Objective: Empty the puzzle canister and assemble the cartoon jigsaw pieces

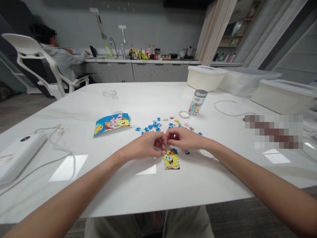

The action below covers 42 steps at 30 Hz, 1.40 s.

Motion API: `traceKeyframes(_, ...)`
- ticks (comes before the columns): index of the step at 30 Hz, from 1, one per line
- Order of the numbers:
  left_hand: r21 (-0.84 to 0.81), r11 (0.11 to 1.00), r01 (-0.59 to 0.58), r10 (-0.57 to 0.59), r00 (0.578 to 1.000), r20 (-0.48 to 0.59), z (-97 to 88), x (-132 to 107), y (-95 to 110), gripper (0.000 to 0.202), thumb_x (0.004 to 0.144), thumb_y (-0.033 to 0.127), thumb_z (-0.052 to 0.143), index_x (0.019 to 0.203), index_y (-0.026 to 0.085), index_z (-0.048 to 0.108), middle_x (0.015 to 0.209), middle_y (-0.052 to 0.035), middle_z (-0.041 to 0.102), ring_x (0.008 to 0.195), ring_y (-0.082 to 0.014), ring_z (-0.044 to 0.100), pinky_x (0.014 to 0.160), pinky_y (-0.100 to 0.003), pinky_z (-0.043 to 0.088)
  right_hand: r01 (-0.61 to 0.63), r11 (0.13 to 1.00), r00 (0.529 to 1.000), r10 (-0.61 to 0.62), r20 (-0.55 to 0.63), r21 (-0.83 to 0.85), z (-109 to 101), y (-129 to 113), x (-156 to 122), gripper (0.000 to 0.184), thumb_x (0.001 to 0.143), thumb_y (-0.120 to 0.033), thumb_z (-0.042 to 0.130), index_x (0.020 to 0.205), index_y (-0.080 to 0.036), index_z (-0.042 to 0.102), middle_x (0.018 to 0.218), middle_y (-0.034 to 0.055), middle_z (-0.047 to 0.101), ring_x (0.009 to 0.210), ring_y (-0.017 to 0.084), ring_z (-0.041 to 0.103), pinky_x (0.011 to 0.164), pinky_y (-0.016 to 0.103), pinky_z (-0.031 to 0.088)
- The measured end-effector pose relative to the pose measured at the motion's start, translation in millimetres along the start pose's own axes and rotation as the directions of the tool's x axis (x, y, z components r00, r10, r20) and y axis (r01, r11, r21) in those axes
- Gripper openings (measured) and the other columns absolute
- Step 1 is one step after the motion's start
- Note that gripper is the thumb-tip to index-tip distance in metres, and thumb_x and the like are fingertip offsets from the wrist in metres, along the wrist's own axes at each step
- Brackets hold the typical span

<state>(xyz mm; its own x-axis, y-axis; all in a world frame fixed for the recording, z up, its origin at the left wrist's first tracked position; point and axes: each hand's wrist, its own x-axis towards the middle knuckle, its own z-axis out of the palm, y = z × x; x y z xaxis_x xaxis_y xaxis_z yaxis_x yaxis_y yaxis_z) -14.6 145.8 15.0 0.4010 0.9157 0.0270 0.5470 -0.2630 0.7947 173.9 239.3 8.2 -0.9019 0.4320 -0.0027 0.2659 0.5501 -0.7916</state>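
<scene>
A partly joined jigsaw puzzle (pixel 171 160), showing a yellow cartoon face, lies flat on the white table. Just above its upper left corner, my left hand (pixel 151 144) has curled fingers, with the thumb tip by a pink bit at the puzzle's edge. My right hand (pixel 183 138) is closed in a pinch above the puzzle, fingertips meeting those of the left. Whatever either hand holds is hidden. Loose blue puzzle pieces (pixel 150 127) and several coloured ones are scattered behind the hands. One loose piece (pixel 186 152) sits right of the puzzle.
A curved picture sheet (pixel 112 124) and a clear jar (pixel 110 99) stand to the left. Behind my right hand are a printed can (pixel 197 103) and a round lid (pixel 184 114). White bins (pixel 205 78) line the back right. A white device (pixel 22 153) with cables lies left. A person (pixel 64 61) sits beyond.
</scene>
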Motion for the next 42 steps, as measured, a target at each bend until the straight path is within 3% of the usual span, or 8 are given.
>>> traceKeyframes(8, -0.116, 0.993, 0.014, -0.014, 1.000, -0.004, 1.1, 0.5, -0.3, 0.011, 0.074, 0.017, 0.065, 0.080, 0.019, 0.056, 0.080, 0.0004, 0.067, 0.074, -0.0130, 0.062, 0.068, -0.026, 0.048, 0.021, 1.000, 0.999, -0.022, 0.047, 0.010, -3.0, -2.6, -3.9, 0.008, 0.081, -0.022, 0.058, 0.089, -0.019, 0.060, 0.078, 0.0014, 0.064, 0.068, 0.014, 0.055, 0.061, 0.027, 0.042)
traceKeyframes(18, -0.391, 0.920, 0.013, -0.027, 0.999, -0.029, -1.3, 4.4, -7.6, 0.025, 0.073, 0.016, 0.068, 0.091, 0.021, 0.050, 0.080, -0.0009, 0.073, 0.075, -0.0147, 0.069, 0.065, -0.026, 0.048, -0.027, 0.948, 0.995, -0.006, 0.103, 0.316, -4.8, -5.8, -3.9, 0.020, 0.081, -0.031, 0.066, 0.091, -0.020, 0.052, 0.088, 0.0038, 0.070, 0.082, 0.016, 0.064, 0.070, 0.030, 0.047)
traceKeyframes(26, -0.502, 0.865, 0.016, -0.052, 0.997, -0.059, -2.8, 6.8, -10.8, 0.030, 0.071, 0.016, 0.073, 0.089, 0.020, 0.050, 0.079, -0.0023, 0.075, 0.074, -0.0155, 0.070, 0.069, -0.028, 0.051, -0.153, 0.888, 0.987, 0.114, 0.115, 0.433, 1.7, -6.0, -1.7, 0.031, 0.071, -0.026, 0.078, 0.082, -0.020, 0.049, 0.077, 0.0006, 0.069, 0.072, 0.014, 0.065, 0.063, 0.027, 0.047)
traceKeyframes(32, -0.511, 0.859, 0.028, -0.077, 0.994, -0.075, -1.3, 7.8, -11.5, 0.031, 0.068, 0.019, 0.077, 0.085, 0.018, 0.051, 0.082, -0.0050, 0.074, 0.078, -0.0174, 0.070, 0.075, -0.032, 0.054, -0.158, 0.890, 0.987, 0.137, 0.081, 0.428, 5.7, -7.5, -1.2, 0.034, 0.067, -0.020, 0.079, 0.080, -0.021, 0.048, 0.077, -0.0002, 0.068, 0.070, 0.013, 0.064, 0.062, 0.026, 0.047)
traceKeyframes(35, -0.403, 0.915, 0.027, -0.067, 0.994, -0.087, -1.1, 6.4, -8.4, 0.027, 0.071, 0.025, 0.075, 0.085, 0.018, 0.053, 0.082, -0.0034, 0.071, 0.076, -0.0155, 0.067, 0.070, -0.029, 0.052, -0.156, 0.910, 0.988, 0.141, 0.067, 0.384, 5.3, -7.6, -1.0, 0.030, 0.068, -0.020, 0.077, 0.079, -0.021, 0.049, 0.071, -0.0015, 0.066, 0.066, 0.012, 0.062, 0.060, 0.026, 0.046)
traceKeyframes(38, -0.039, 0.999, -0.007, 0.002, 0.992, -0.129, -6.0, 1.4, -0.6, 0.016, 0.077, 0.027, 0.069, 0.079, 0.017, 0.056, 0.073, 0.0016, 0.062, 0.066, -0.0104, 0.056, 0.059, -0.022, 0.042, -0.118, 0.940, 0.993, 0.105, 0.060, 0.321, 4.0, -6.6, -0.5, 0.017, 0.071, -0.022, 0.073, 0.080, -0.018, 0.059, 0.070, -0.0008, 0.065, 0.065, 0.012, 0.060, 0.060, 0.026, 0.045)
traceKeyframes(40, 0.203, 0.975, -0.088, 0.100, 0.994, -0.046, -11.7, -3.2, 4.8, 0.012, 0.079, 0.025, 0.065, 0.074, 0.017, 0.057, 0.064, 0.0051, 0.052, 0.058, -0.0077, 0.046, 0.055, -0.021, 0.034, -0.102, 0.949, 0.993, 0.080, 0.085, 0.298, 3.3, -5.8, -0.4, 0.013, 0.073, -0.022, 0.070, 0.084, -0.017, 0.067, 0.074, 0.0014, 0.068, 0.068, 0.013, 0.061, 0.063, 0.026, 0.047)
traceKeyframes(42, 0.301, 0.936, -0.185, 0.155, 0.980, 0.123, -17.3, -7.6, 8.8, 0.012, 0.082, 0.024, 0.064, 0.072, 0.017, 0.061, 0.058, 0.0072, 0.043, 0.052, -0.0063, 0.039, 0.053, -0.020, 0.030, -0.109, 0.952, 0.991, 0.081, 0.109, 0.287, 3.5, -5.1, -0.6, 0.013, 0.074, -0.022, 0.068, 0.085, -0.017, 0.071, 0.077, 0.0026, 0.071, 0.071, 0.013, 0.063, 0.065, 0.026, 0.048)
